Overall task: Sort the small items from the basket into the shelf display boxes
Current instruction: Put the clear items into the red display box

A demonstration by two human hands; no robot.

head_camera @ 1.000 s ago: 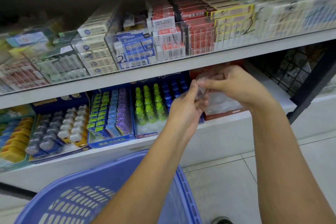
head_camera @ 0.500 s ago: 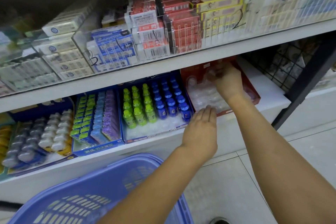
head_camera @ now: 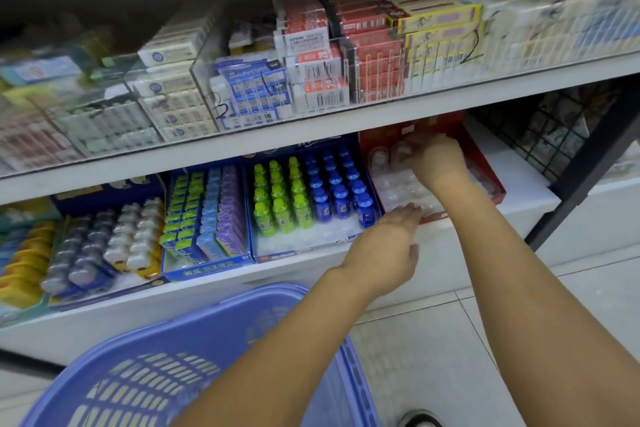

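Note:
A red display box (head_camera: 491, 184) with a clear plastic insert sits at the right end of the lower shelf. My right hand (head_camera: 438, 159) reaches deep into it, fingers curled around a small clear item (head_camera: 401, 151) near the back row. My left hand (head_camera: 384, 246) hovers at the shelf's front edge, fingers relaxed and holding nothing, its fingertips close to the red box's front. The blue plastic basket (head_camera: 145, 371) stands on the floor below my left arm; its contents are hidden.
Left of the red box stands a blue box (head_camera: 304, 250) of green and blue bottles, then a box of flat packs (head_camera: 207, 215) and further boxes. The upper shelf (head_camera: 311, 121) overhangs closely. A black wire rack (head_camera: 554, 135) stands at right. Tiled floor lies below.
Both hands held a clear item together in front of the shelf a second ago. My right hand then carried it into the red box, and my left hand dropped to the shelf edge.

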